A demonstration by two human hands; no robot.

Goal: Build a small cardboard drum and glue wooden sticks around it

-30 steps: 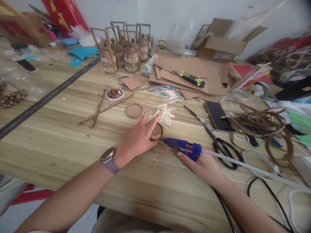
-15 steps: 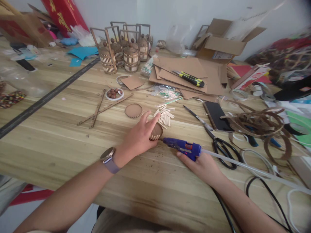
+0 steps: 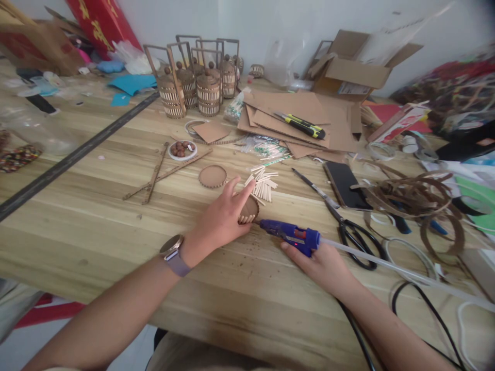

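My left hand grips a small round cardboard base by its left side, partly hiding it; the index finger is stretched over it. A row of short pale sticks stands along the near rim of this base. In my right hand is a blue hot glue gun, its red light lit and a long clear glue stick poking out the back. The nozzle tip is at the base's near right edge, close to my left thumb. Just behind the base lies a pile of loose sticks.
Another cardboard disc and a bowl of brown beads lie beyond my left hand. Scissors and a phone are at the right. Several small lantern-like baskets stand behind, near stacked cardboard with a utility knife.
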